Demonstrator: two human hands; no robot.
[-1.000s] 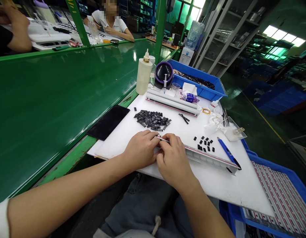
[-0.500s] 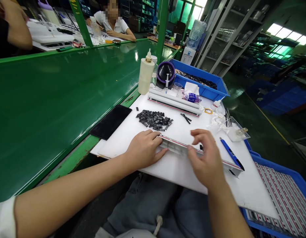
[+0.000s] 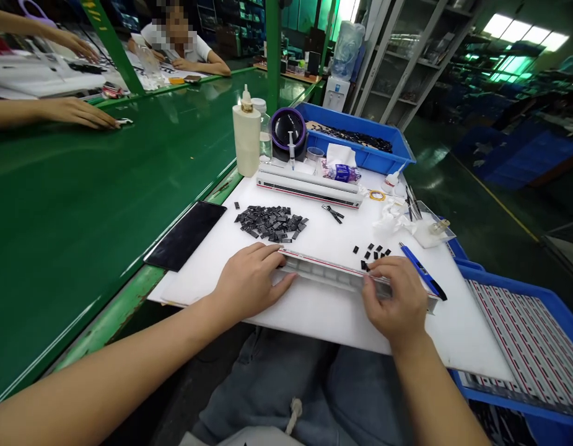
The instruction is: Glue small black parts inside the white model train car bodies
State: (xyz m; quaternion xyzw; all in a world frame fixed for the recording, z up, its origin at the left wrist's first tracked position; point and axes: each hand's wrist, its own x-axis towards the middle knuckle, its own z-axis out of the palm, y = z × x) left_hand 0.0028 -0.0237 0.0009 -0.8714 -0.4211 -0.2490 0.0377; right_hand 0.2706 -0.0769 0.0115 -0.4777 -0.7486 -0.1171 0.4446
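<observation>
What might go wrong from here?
The right hand is right beside the loose black pieces and might scatter them. The red-striped white casing could pivot, with the left hand at its left end. The blue pen lies by the casing's right end and may get knocked.

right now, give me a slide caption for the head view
Left hand on a red-lined white strip, right hand beside small black pieces on a white board.
</observation>
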